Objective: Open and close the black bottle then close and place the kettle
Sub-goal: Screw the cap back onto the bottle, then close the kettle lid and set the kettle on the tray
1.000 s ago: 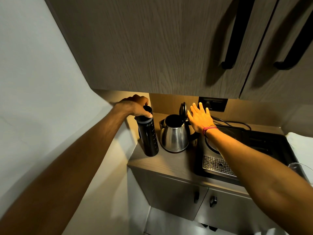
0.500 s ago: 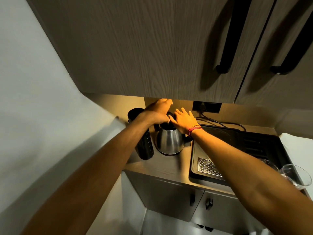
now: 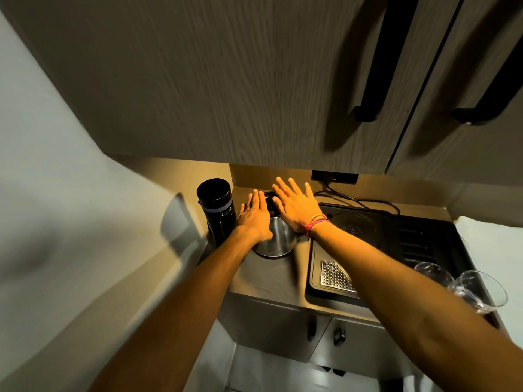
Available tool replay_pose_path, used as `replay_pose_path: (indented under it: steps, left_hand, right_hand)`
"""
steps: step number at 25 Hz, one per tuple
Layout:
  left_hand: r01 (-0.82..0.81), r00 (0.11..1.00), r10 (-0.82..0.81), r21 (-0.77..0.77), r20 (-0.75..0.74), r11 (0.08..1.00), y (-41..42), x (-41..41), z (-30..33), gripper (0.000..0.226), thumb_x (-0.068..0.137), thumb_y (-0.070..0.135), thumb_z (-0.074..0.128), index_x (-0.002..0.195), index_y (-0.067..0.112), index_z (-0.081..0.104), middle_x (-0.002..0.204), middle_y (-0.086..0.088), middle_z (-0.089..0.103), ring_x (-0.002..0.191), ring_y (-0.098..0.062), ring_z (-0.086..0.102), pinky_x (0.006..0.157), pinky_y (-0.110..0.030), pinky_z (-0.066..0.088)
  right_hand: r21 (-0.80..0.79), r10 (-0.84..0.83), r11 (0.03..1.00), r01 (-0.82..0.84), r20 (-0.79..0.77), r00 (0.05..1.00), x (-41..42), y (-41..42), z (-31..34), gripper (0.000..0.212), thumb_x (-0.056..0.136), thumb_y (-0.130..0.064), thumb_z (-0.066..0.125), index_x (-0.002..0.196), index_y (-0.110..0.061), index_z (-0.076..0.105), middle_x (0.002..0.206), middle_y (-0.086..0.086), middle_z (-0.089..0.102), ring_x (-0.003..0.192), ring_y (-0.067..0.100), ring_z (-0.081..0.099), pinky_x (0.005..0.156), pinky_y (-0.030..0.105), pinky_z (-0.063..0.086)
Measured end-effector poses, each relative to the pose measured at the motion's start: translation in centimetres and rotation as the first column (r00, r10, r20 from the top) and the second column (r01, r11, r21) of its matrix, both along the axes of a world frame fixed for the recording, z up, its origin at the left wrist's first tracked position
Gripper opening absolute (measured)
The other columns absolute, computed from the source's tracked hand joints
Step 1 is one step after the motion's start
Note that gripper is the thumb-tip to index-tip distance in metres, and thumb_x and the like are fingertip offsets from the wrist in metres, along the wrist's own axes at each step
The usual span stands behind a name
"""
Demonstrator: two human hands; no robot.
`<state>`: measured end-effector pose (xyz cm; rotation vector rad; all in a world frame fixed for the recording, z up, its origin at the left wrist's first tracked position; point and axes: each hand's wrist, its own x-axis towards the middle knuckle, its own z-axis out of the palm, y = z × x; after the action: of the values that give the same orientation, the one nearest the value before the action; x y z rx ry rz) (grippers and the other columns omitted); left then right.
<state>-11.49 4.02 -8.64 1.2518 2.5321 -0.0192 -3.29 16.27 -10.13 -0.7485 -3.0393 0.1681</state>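
Note:
The black bottle (image 3: 216, 209) stands upright with its cap on, at the back left corner of the counter. Right beside it sits the steel kettle (image 3: 278, 240), its black lid down and mostly covered by my hands. My left hand (image 3: 254, 217) lies flat on the kettle's left side and top, fingers extended. My right hand (image 3: 295, 206), with red and yellow wrist threads, lies flat over the lid, fingers spread. Neither hand grips anything.
A black tray (image 3: 317, 278) with a round kettle base (image 3: 353, 229) and a metal drip grid (image 3: 335, 274) lies to the right. Two wine glasses (image 3: 478, 287) stand at its right end. A cable runs to a wall socket (image 3: 335, 176). Cabinet doors hang low overhead.
My left hand left the bottle's cap and moved onto the kettle. The kettle's lid, upright a second ago, is now down under both flattened hands. The view tilted downward.

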Motion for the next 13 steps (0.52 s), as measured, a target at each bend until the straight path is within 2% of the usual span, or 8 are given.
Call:
replay_pose_path:
  steps: [2,4,6,7,8,9,10,13]
  left_hand:
    - [-0.005,0.999,0.007,-0.025,0.048,1.000,0.7,-0.4,0.6,0.121,0.082,0.029,0.076,0.154,-0.001,-0.016,0.163,-0.022,-0.018,0.152,-0.036,-0.011,0.123,-0.050,0.007]
    - [-0.026,0.995,0.028,-0.018,0.093,1.000,1.3,-1.0,1.5,0.133,0.073,0.041,0.083,0.155,-0.002,-0.012,0.164,-0.026,-0.005,0.152,-0.040,-0.001,0.121,-0.053,0.017]
    - [-0.045,0.993,0.043,0.012,0.112,0.999,1.6,-1.4,1.6,0.142,0.064,0.048,0.089,0.157,0.002,-0.009,0.163,-0.027,0.009,0.150,-0.043,0.013,0.118,-0.054,0.026]
    - [-0.056,0.993,0.054,0.021,0.105,0.998,1.7,-1.3,1.5,0.143,0.061,0.051,0.090,0.157,0.003,-0.005,0.161,-0.027,0.015,0.148,-0.044,0.019,0.116,-0.054,0.030]
    - [-0.063,0.995,0.060,0.036,0.075,0.997,1.7,-1.1,1.1,0.142,0.058,0.054,0.090,0.157,0.003,0.002,0.159,-0.027,0.022,0.146,-0.044,0.025,0.114,-0.053,0.033]
    - [-0.064,0.998,0.063,0.051,0.029,0.997,1.8,-0.8,0.9,0.137,0.055,0.057,0.090,0.154,0.003,0.012,0.155,-0.027,0.028,0.143,-0.043,0.030,0.111,-0.052,0.037]
    - [-0.056,0.998,0.057,0.071,-0.007,0.996,2.0,-0.7,0.6,0.131,0.053,0.059,0.090,0.149,0.003,0.021,0.150,-0.026,0.035,0.139,-0.042,0.035,0.107,-0.051,0.041]
    - [-0.048,0.998,0.051,0.144,-0.023,0.988,2.4,0.1,1.4,0.116,0.051,0.059,0.091,0.137,0.004,0.034,0.140,-0.023,0.044,0.131,-0.042,0.042,0.099,-0.051,0.047]
  right_hand:
    - [-0.081,0.000,0.997,0.002,0.018,1.000,0.2,0.1,1.0,0.062,0.101,-0.051,0.013,0.158,-0.027,0.012,0.167,-0.001,0.012,0.153,0.027,0.016,0.121,0.057,0.015]
    - [-0.206,0.026,0.978,-0.021,0.019,1.000,1.1,0.3,2.5,0.063,0.102,-0.051,0.021,0.158,-0.023,0.016,0.158,0.007,0.035,0.143,0.029,0.037,0.118,0.050,0.029]
    - [-0.265,0.042,0.964,-0.029,0.041,0.998,2.7,0.2,4.4,0.059,0.103,-0.046,0.033,0.152,-0.014,0.033,0.139,0.013,0.053,0.125,0.028,0.050,0.109,0.041,0.040]
    - [-0.271,0.011,0.963,0.004,0.052,0.999,3.2,0.3,5.0,0.048,0.102,-0.041,0.038,0.138,-0.010,0.048,0.124,0.013,0.058,0.112,0.025,0.055,0.101,0.033,0.045]
    - [-0.290,-0.021,0.956,0.033,0.044,0.999,3.8,0.3,5.5,0.027,0.103,-0.033,0.042,0.112,-0.013,0.057,0.103,0.008,0.058,0.092,0.017,0.055,0.086,0.019,0.047]
    - [-0.297,0.011,0.955,0.000,0.036,0.999,4.6,-0.1,6.6,0.020,0.103,-0.024,0.041,0.086,-0.021,0.049,0.085,-0.001,0.048,0.073,0.007,0.046,0.068,0.009,0.042]
    - [-0.329,0.012,0.944,-0.007,0.013,1.000,4.8,-0.6,7.3,0.033,0.104,-0.017,0.038,0.073,-0.026,0.036,0.076,-0.007,0.037,0.064,0.001,0.035,0.056,0.008,0.038]
    - [-0.302,0.043,0.951,-0.065,-0.079,0.996,6.3,-1.4,8.6,0.034,0.103,-0.009,0.038,0.071,-0.020,0.036,0.076,-0.004,0.036,0.064,0.006,0.035,0.058,0.012,0.038]
